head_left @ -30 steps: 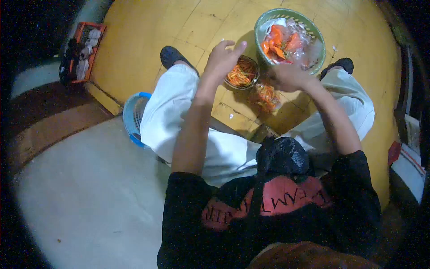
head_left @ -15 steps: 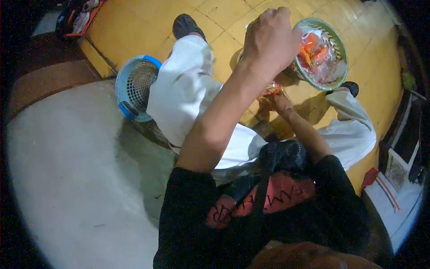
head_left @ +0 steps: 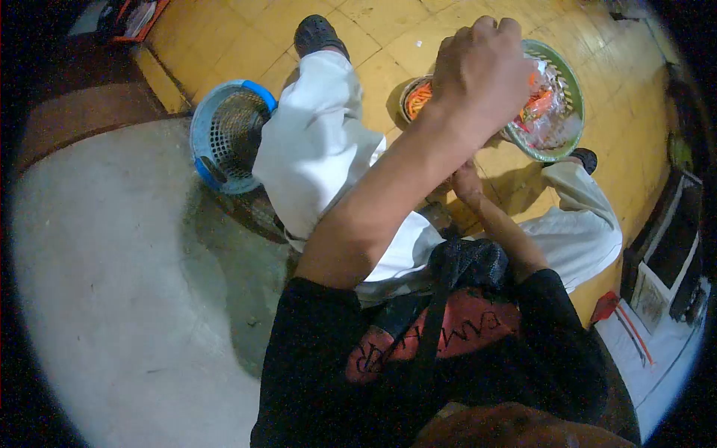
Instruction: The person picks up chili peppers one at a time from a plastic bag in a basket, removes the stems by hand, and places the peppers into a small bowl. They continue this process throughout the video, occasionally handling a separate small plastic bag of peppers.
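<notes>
My left hand point(head_left: 484, 71) is raised in front of the green basket point(head_left: 573, 78), closed with its fingers curled downward. Whatever it pinches is hidden behind the back of the hand. Lower down, between my knees, my right hand point(head_left: 467, 181) is partly covered by my left forearm. Its fingers are closed around a clear plastic bag with orange-red pieces, which showed a moment ago and is now mostly behind the forearm. Clear packets with orange contents point(head_left: 539, 104) lie in the green basket. A round container point(head_left: 405, 95) of orange strips point(head_left: 420, 99) sits beyond my left forearm.
A blue-grey plastic basket point(head_left: 213, 123) stands beside my left leg. Yellow tiles point(head_left: 373, 71) cover the floor ahead, with a grey surface point(head_left: 112, 284) at the left. Dark shoes point(head_left: 317, 36) are on my feet. Frames and a red-orange item point(head_left: 606, 305) lie at the right.
My left hand has shifted slightly right and now covers part of the green basket. The container of orange strips has come into sight, while the bag at my right hand has become hidden.
</notes>
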Demonstrator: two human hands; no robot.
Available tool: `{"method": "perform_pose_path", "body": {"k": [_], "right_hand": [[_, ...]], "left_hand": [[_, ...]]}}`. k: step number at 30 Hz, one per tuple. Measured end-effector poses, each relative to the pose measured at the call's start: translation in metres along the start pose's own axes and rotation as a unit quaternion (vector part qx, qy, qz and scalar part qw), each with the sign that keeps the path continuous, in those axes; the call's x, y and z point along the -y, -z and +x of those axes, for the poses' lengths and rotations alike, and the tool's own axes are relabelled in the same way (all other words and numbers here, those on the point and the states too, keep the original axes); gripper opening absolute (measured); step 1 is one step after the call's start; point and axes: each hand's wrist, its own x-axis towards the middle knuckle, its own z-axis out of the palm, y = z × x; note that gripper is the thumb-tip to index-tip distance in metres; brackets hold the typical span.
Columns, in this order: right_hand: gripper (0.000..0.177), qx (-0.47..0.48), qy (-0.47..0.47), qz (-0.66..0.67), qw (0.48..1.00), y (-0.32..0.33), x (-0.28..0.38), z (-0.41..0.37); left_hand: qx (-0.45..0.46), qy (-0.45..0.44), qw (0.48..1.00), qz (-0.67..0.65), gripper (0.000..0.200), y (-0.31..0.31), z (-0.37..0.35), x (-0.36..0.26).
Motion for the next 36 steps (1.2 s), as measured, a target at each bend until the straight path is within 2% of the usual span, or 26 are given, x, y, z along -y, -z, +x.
{"method": "perform_pose_path", "body": {"k": [1,3,7,9,10,12,14,16,19,21,22,24,25,26,27,31,33,36], "right_hand": [[0.059,0.0,0.001,0.0,1.0,0.018,0.008,0.005],[0.071,0.199,-0.069,0.107,0.972,0.041,0.016,0.008],[0.067,0.245,-0.073,0.14,0.957,0.038,0.018,0.012],[0.061,0.135,0.017,0.012,0.991,0.028,0.022,0.006],[0.061,0.135,0.017,0.012,0.991,0.031,0.023,0.008],[0.059,0.121,-0.044,0.011,0.992,0.029,0.024,0.011],[0.058,0.12,-0.033,-0.003,0.992,0.021,0.024,0.009],[0.058,0.113,-0.023,-0.021,0.993,0.019,0.021,0.012],[0.059,0.101,-0.006,-0.084,0.991,0.027,0.027,0.019],[0.07,0.157,-0.101,0.103,0.977,0.045,0.029,0.037],[0.07,0.156,-0.103,0.104,0.977,0.05,0.035,0.036],[0.079,0.156,-0.191,0.049,0.968,0.058,0.045,0.035],[0.079,0.154,-0.192,0.049,0.968,0.036,0.036,0.033],[0.079,0.108,-0.164,0.103,0.975,-0.005,0.022,0.028],[0.08,0.061,-0.136,0.157,0.976,-0.005,0.022,0.03],[0.078,0.007,-0.127,0.205,0.97,0.02,0.017,0.027],[0.06,0.086,-0.146,0.319,0.932,0.035,0.015,0.031],[0.054,0.033,-0.126,0.296,0.946,0.069,0.02,0.028]], "left_hand": [[-0.017,0.0,1.0,0.001,0.032,0.0,-0.001,-0.001],[-0.01,-0.007,1.0,-0.012,0.032,0.003,-0.001,-0.002],[-0.008,-0.009,1.0,-0.007,0.031,-0.002,0.0,-0.003],[-0.002,-0.005,1.0,-0.013,0.031,-0.002,0.001,-0.003],[0.005,-0.002,1.0,-0.019,0.031,-0.001,0.002,-0.004],[-0.001,-0.005,1.0,-0.009,0.03,0.001,0.001,-0.003],[-0.004,-0.009,1.0,0.001,0.03,0.004,-0.001,-0.004],[0.039,0.007,0.999,-0.013,0.029,0.01,0.002,-0.006],[0.022,0.0,1.0,0.013,0.029,0.005,0.001,-0.005],[0.049,0.013,0.999,0.012,0.029,0.009,0.004,-0.007],[0.075,0.027,0.997,0.01,0.03,0.01,0.004,-0.008],[0.057,0.021,0.998,0.004,0.031,0.006,0.002,-0.005],[0.038,0.017,0.999,-0.002,0.031,0.005,0.001,-0.004],[0.038,0.015,0.999,-0.002,0.031,0.005,0.002,-0.004],[0.047,0.02,0.999,-0.009,0.032,0.007,0.002,-0.005],[0.044,0.023,0.999,0.01,0.032,0.007,0.003,-0.007],[0.042,0.024,0.999,-0.003,0.032,0.01,0.004,-0.009],[0.044,0.022,0.999,-0.016,0.032,0.011,0.002,-0.011]]}}
